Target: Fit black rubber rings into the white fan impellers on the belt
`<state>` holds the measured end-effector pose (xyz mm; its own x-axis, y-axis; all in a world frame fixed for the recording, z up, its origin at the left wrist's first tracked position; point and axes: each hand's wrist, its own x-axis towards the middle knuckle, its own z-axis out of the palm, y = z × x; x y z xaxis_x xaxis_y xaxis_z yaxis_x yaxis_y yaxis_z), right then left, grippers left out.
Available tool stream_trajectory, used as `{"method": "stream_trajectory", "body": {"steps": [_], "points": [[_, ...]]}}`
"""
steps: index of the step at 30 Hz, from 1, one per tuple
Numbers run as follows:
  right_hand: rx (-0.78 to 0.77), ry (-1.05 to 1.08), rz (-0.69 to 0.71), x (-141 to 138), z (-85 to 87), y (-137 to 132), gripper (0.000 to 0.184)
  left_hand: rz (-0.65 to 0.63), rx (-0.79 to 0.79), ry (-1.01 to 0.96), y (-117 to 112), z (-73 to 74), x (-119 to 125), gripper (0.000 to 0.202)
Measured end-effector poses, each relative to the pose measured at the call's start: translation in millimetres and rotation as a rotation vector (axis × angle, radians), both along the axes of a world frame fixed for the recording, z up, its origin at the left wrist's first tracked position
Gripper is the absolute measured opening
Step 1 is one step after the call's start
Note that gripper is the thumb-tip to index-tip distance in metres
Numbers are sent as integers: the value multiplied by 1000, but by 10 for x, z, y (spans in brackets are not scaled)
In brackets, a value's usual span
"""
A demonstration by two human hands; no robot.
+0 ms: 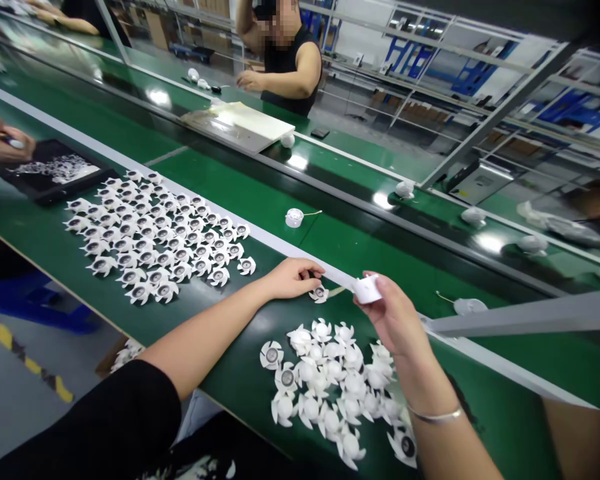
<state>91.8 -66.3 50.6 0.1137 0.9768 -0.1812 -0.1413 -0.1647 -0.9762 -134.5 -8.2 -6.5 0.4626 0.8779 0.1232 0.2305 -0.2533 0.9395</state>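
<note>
My right hand point(397, 313) grips a small white round housing point(367, 289) between thumb and fingers, above the table edge by the conveyor. A pale lead point(336, 292) shows just left of it. My left hand point(293, 277) rests on the green table with its fingers curled down onto a white fan impeller point(319, 294) with a grey hub; the fingertips are partly hidden. Below both hands lies a loose heap of white impellers point(333, 370), mostly hub-down. To the left, many impellers point(163, 233) stand in rows with their grey hubs facing up.
Along the green conveyor point(250, 193) lie a white housing with a lead point(295, 217) and another housing point(469, 306). A metal post point(525, 313) juts in at right. At far left, another person's hand point(5, 141) is over a black tray point(55, 167). A co-worker point(293, 67) is across the line.
</note>
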Motion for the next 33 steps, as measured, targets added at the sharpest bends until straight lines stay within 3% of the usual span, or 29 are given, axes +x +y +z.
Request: {"method": "stream_trajectory", "body": {"steps": [2,4,10,15,19,25,29,33], "points": [[-4,69,21,-77,-52,-38,40,29,-20,-23,10,-18,5,32],[80,7,52,-165,-99,-40,40,47,-10,-25,16,-25,3,33],[420,-551,246,-295,-210,8,24,109,-13,-63,22,-28,11,33],[627,-863,342,-242,-300,-8,10,111,-46,-80,2,-40,8,37],[619,-972,434,-227,-346,34,12,126,-70,-27,23,-45,0,42],[561,-852,528,-160,-326,190,11,92,-115,18,19,40,48,31],[582,-854,469,-153,-391,145,11,33,-61,87,-19,103,41,26],[578,-855,436,-194,-445,104,13,61,-32,106,-25,95,30,23]]}}
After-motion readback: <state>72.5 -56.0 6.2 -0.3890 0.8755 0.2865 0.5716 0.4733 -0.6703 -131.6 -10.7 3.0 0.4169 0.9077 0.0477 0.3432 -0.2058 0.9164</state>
